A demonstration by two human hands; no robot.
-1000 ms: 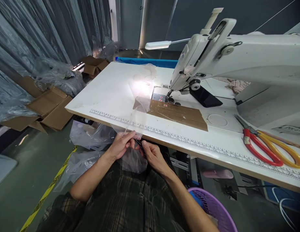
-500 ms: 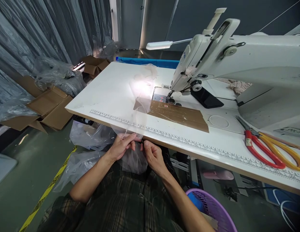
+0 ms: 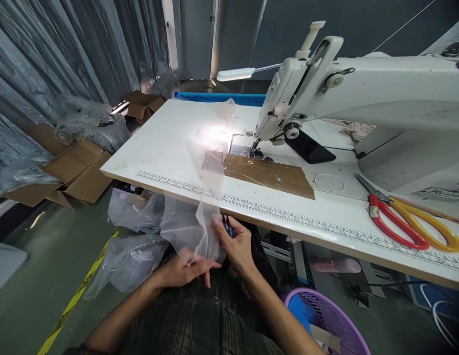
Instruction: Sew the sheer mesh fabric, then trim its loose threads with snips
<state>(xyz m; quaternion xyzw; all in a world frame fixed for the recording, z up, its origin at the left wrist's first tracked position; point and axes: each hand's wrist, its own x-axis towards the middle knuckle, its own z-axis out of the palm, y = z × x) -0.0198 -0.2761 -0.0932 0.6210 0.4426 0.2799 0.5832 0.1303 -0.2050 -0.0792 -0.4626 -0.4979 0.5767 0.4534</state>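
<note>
A long strip of sheer white fabric [image 3: 210,162] runs from under the sewing machine needle [image 3: 254,146] across the white table [image 3: 170,143] and hangs over the front edge into my lap. My left hand [image 3: 185,268] lies low under the hanging end, fingers stretched out against the cloth. My right hand [image 3: 235,244] is closed just below the table edge, pinching the fabric and holding a small dark thread snip [image 3: 227,224].
A white industrial sewing machine [image 3: 363,93] fills the right of the table, with a brown cardboard guide [image 3: 268,175] taped by the needle. Red and yellow scissors [image 3: 407,224] lie at the right. A purple basket [image 3: 325,325] stands below, cardboard boxes [image 3: 72,170] and plastic bags [image 3: 129,256] on the left floor.
Both hands were pinched together on the fabric at the table edge. Now the left hand has dropped lower and opened under the cloth, and more fabric hangs down.
</note>
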